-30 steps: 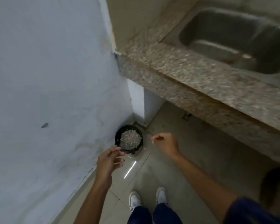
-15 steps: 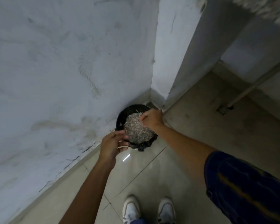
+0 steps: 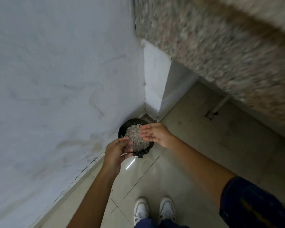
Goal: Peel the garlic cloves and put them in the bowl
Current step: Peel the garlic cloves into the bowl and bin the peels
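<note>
- The wall (image 3: 56,79) fills the left of the view and meets a white pillar at the far corner; the bin sits tucked in that corner, likely to keep it out of the walking path.
- The counter (image 3: 220,55), speckled stone and blurred, overhangs the upper right; the person stands beside it, facing the corner.
- The floor (image 3: 196,137) is pale tile, with the person's white shoes (image 3: 155,209) planted near the bottom edge, pointing toward the bin.
- The bin (image 3: 138,153), lined in black, is heaped with dry papery peels (image 3: 138,137), which suggests the hands are over it to shed waste, not to peel.
- The right hand (image 3: 156,134) hovers over the bin's far right side, palm turned toward the peels, fingers straight and spread, holding nothing that I can see.
- The left hand (image 3: 117,151) is at the bin's near left edge, fingers loosely bent inward; whether they pinch any scrap I cannot tell.
- Both hands sit directly above the heap so that anything brushed off would fall in.
- No garlic cloves and no bowl are in view; they are presumably elsewhere, perhaps on the counter.
</note>
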